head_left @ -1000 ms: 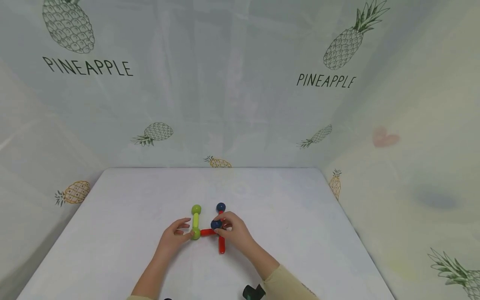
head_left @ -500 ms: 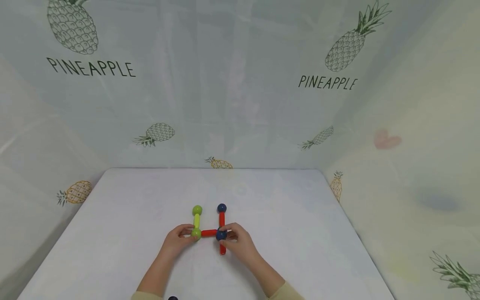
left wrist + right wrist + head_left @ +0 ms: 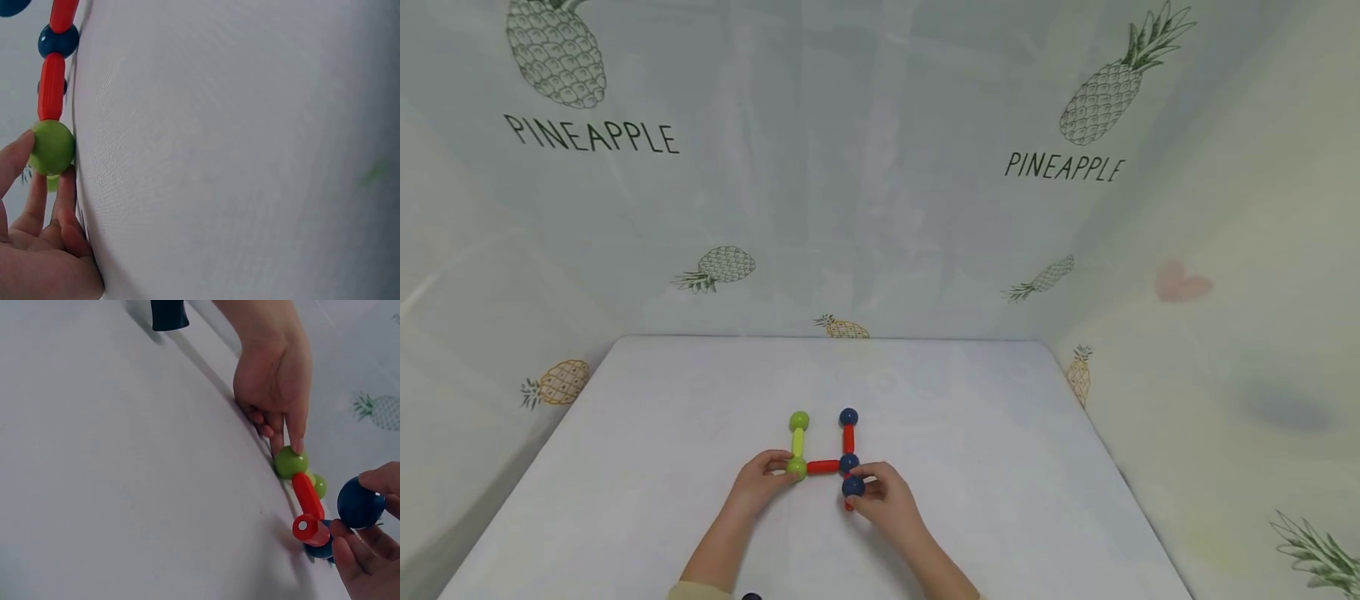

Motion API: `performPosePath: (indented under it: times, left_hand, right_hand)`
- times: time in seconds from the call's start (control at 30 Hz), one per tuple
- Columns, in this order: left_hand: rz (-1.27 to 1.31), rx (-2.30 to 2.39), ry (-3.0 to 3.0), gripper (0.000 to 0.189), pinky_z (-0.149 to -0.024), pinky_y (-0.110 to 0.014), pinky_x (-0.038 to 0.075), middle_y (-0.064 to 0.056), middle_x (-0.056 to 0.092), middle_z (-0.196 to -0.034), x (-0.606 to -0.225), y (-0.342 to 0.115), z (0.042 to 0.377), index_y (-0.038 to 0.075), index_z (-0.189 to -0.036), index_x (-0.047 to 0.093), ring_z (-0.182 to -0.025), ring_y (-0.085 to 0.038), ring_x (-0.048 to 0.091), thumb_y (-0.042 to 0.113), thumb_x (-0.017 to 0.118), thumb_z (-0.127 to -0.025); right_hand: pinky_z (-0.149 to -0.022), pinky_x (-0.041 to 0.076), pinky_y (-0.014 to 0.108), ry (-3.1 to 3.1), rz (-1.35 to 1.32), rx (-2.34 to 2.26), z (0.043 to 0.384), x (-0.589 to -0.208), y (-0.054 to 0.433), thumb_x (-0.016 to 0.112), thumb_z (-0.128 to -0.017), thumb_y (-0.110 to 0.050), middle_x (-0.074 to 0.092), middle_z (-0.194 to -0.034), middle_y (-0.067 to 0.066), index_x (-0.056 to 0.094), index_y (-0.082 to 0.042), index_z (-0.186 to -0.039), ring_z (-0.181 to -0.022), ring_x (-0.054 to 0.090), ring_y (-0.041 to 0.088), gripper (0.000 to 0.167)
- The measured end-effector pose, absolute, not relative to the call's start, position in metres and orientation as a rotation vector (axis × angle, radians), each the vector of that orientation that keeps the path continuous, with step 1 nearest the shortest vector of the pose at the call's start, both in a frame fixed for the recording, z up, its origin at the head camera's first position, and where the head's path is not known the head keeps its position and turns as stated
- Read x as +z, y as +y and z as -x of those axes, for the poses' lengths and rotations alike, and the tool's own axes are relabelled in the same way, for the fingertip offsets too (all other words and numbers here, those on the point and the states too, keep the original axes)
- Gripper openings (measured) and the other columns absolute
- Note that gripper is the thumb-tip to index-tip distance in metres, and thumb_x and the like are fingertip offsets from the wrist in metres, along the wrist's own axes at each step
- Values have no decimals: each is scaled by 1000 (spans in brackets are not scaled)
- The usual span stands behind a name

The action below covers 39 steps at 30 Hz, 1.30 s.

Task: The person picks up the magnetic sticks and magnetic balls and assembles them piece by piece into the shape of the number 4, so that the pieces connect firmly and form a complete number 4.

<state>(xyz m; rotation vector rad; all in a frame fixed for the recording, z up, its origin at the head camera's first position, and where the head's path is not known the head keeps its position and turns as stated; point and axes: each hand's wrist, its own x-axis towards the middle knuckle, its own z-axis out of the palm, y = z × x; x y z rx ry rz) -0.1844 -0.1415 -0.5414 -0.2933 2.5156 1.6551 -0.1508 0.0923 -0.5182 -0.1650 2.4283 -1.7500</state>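
My left hand point(image 3: 760, 485) pinches the near green ball point(image 3: 52, 147) between thumb and fingers. A yellow-green rod point(image 3: 798, 442) links it to the far green ball point(image 3: 799, 421). From the near green ball a red rod point(image 3: 823, 467) runs right to a blue ball point(image 3: 848, 462). Beyond that, another red rod point(image 3: 848, 439) leads to the far blue ball point(image 3: 848, 417). Toward the near side points a third red rod point(image 3: 310, 529), its end free. With fingertips, my right hand point(image 3: 887, 504) holds a separate blue ball point(image 3: 360, 503) beside this rod, apart from its end.
The assembly lies on a white-covered table point(image 3: 985, 433). A pineapple-print curtain point(image 3: 880, 167) surrounds the table at the back and sides. At the bottom edge of the head view, a small dark thing point(image 3: 752, 597) is partly cut off.
My right hand has carried its blue ball nearer, from over the middle joint to the near red rod. My left fingers have closed in on the near green ball. The head view has shifted slightly.
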Motion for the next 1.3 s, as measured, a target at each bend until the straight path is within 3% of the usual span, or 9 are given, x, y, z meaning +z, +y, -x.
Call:
performPosePath:
  times: [0.47, 0.83, 1.3]
  left_hand:
    - [320, 1670, 2474, 38, -92, -54, 38, -12, 68, -105, -540, -141, 183, 0, -115, 64, -109, -34, 52, 10, 77, -81]
    - [310, 1646, 2485, 37, -87, -49, 39, -10, 68, -104, -540, -142, 184, 1, -114, 64, -105, -31, 52, 12, 77, -81]
    - [308, 1628, 2498, 37, -93, -54, 39, -11, 68, -104, -539, -141, 185, 0, -115, 64, -108, -34, 53, 12, 77, -82]
  right_hand:
    - [-76, 50, 25, 2458, 142, -1703, 135, -522, 97, 75, -75, -5, 57, -102, 1, 72, -11, -115, -87, 57, 16, 40]
    - [-65, 49, 27, 2392, 6, -1660, 125, -527, 93, 76, -78, -7, 56, -98, 0, 69, -11, -108, -78, 56, 16, 31]
    - [-67, 49, 25, 2412, 4, -1671, 122, -537, 90, 82, -76, -10, 60, -96, -1, 68, -11, -104, -84, 56, 16, 31]
